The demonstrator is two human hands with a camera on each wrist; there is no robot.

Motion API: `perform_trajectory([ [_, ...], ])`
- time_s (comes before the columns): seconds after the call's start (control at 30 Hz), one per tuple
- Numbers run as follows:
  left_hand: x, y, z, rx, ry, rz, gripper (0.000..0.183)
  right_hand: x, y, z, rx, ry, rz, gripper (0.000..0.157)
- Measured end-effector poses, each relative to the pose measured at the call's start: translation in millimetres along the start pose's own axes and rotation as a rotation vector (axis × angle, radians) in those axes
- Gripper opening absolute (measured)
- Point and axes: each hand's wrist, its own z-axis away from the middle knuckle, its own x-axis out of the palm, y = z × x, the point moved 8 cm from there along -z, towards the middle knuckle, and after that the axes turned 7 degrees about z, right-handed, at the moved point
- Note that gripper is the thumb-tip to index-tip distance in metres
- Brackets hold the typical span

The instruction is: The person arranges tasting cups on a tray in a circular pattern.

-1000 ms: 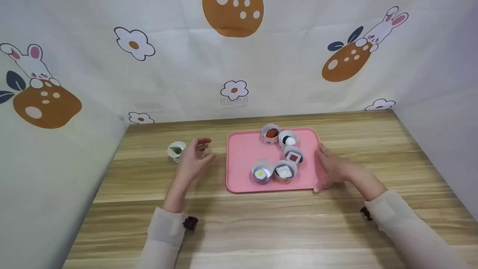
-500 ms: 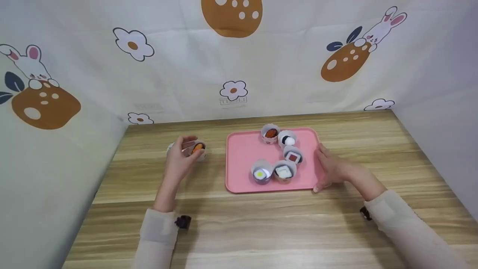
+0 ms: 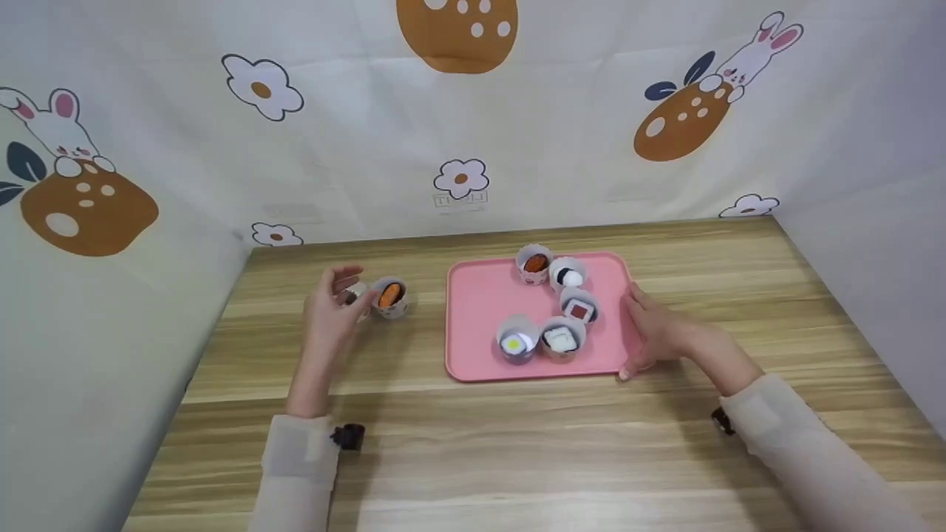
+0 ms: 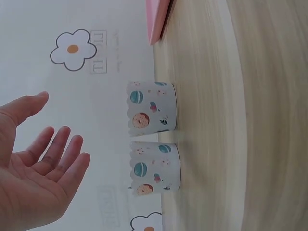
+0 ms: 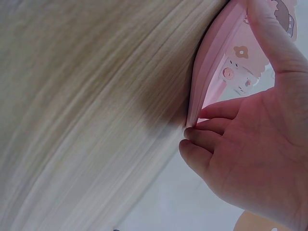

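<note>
My left hand hovers with loosely spread fingers at the leftmost paper cup, covering much of it in the head view. In the left wrist view, the palm stands apart from that cup. Right beside it is a paper cup holding an orange toy sushi piece. At the pink tray's right side, my right hand rests along the edge, thumb near the front corner. The right wrist view has its fingertips touching the tray rim.
Several paper cups with toy sushi stand on the tray, among them a red-topped one, a black-and-white one and a yellow-centred one. A printed cloth hangs behind the wooden table.
My left hand has moved left, uncovering the cup with the orange piece and coming over the leftmost cup, which held a green leaf. The right hand and tray have stayed put.
</note>
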Motion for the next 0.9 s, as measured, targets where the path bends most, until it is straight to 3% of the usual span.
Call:
perform_trajectory([
  [0.53, -25.7, -8.1, -5.2, -0.008, 0.066, 0.015, 0.049, -1.2, -2, 0, -0.022, 0.02, 0.042, 0.143],
  [0.9, -33.1, -19.6, -10.0, -0.007, 0.094, 0.01, 0.048, 1.5, 0, 0, 0.01, -0.002, 0.03, 0.144],
])
